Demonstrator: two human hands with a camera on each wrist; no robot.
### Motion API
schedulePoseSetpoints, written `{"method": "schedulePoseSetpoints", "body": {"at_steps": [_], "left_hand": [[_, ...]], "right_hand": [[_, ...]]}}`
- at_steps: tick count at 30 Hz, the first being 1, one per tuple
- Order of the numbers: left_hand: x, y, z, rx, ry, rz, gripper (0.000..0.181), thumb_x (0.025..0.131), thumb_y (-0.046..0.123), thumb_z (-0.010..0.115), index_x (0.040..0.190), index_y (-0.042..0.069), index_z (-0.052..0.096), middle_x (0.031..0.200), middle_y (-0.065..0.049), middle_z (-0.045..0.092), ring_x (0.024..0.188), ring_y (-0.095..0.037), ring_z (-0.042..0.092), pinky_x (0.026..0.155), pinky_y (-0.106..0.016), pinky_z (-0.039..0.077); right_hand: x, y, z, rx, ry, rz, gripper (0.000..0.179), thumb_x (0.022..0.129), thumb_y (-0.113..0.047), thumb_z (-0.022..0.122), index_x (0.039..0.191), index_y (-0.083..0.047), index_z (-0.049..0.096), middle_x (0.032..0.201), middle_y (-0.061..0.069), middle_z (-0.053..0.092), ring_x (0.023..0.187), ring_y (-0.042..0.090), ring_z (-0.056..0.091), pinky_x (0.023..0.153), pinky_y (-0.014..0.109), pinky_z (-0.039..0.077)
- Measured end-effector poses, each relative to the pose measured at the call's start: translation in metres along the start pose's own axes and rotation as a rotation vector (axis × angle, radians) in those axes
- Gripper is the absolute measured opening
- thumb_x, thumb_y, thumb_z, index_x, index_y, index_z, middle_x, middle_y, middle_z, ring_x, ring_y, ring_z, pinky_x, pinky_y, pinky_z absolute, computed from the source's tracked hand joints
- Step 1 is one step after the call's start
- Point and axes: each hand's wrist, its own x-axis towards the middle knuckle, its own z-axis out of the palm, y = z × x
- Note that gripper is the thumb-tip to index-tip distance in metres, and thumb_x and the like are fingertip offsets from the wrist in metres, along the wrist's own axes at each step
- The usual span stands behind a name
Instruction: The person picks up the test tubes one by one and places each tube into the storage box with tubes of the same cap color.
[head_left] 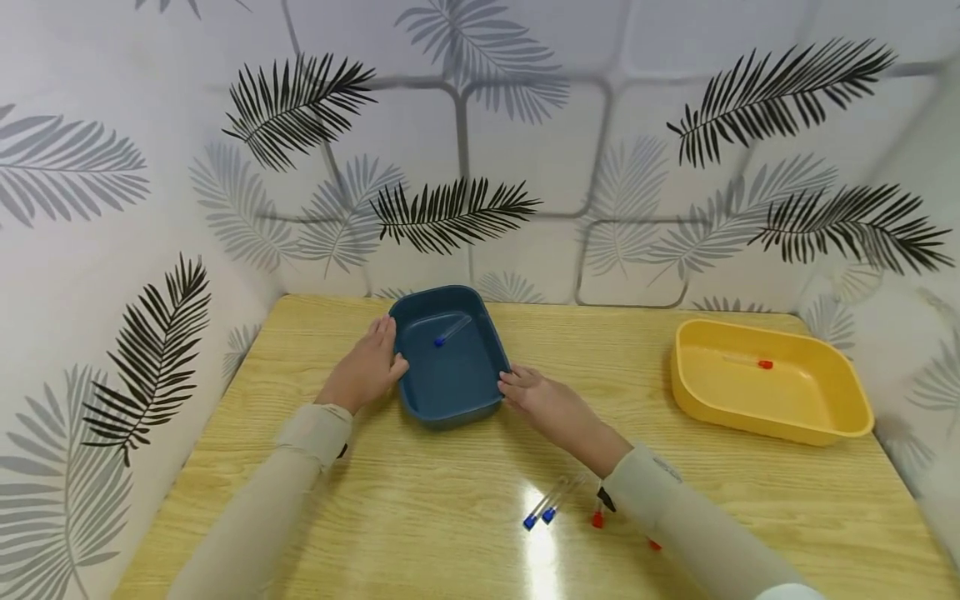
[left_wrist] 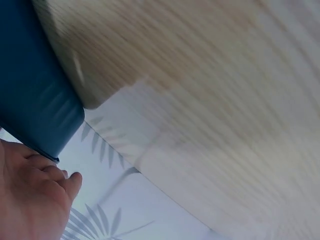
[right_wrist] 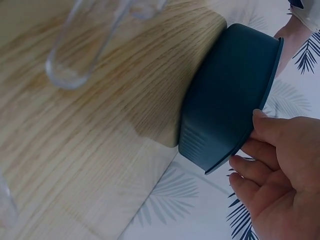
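A dark blue plastic tray [head_left: 453,383] rests on the wooden table toward the back, slightly turned. Inside it lies one clear tube with a blue cap [head_left: 440,342]. My left hand [head_left: 366,367] holds the tray's left rim, thumb over the edge. On the opposite side, my right hand [head_left: 546,402] grips the right rim by the fingertips. The right wrist view shows that thumb against the outer side of the tray [right_wrist: 225,95], fingers bent at the rim. In the left wrist view, curled fingers of the left hand [left_wrist: 35,195] meet the rim.
A yellow tray [head_left: 757,400] stands at the right with a red-capped tube [head_left: 764,364] in it. Near the front lie two blue-capped tubes [head_left: 549,515] and a red-capped tube [head_left: 597,520]. Another red cap [head_left: 655,545] shows partly beneath the right forearm. A leaf-patterned wall backs the table.
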Motion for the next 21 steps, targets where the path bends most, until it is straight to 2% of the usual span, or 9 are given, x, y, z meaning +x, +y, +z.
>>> {"method": "schedulePoseSetpoints", "body": {"at_steps": [8, 15, 21], "left_hand": [[0.013, 0.013, 0.002, 0.048, -0.014, -0.012, 0.062, 0.095, 0.024, 0.032, 0.145, -0.008, 0.012, 0.152, -0.023, 0.010, 0.139, -0.034, 0.007, 0.111, -0.043, 0.012], [0.019, 0.020, 0.004, 0.043, -0.038, -0.023, 0.063, 0.095, 0.025, 0.033, 0.145, -0.007, 0.011, 0.152, -0.022, 0.008, 0.140, -0.033, 0.005, 0.111, -0.044, 0.013], [0.023, 0.026, 0.004, 0.025, -0.046, -0.012, 0.064, 0.094, 0.025, 0.032, 0.145, -0.007, 0.011, 0.152, -0.021, 0.008, 0.140, -0.032, 0.005, 0.111, -0.044, 0.014]], "right_hand": [[-0.006, 0.003, 0.000, 0.013, 0.013, 0.039, 0.030, 0.090, -0.014, 0.062, 0.117, -0.002, 0.064, 0.123, 0.011, 0.059, 0.119, 0.029, 0.050, 0.090, 0.039, 0.046], [-0.010, 0.003, -0.001, 0.029, 0.050, 0.072, 0.028, 0.091, -0.016, 0.060, 0.114, 0.000, 0.065, 0.117, 0.013, 0.062, 0.113, 0.031, 0.055, 0.084, 0.039, 0.049], [-0.016, 0.003, -0.002, 0.045, 0.075, 0.085, 0.029, 0.090, -0.017, 0.061, 0.113, 0.001, 0.065, 0.116, 0.014, 0.062, 0.114, 0.031, 0.054, 0.085, 0.038, 0.049]]}}
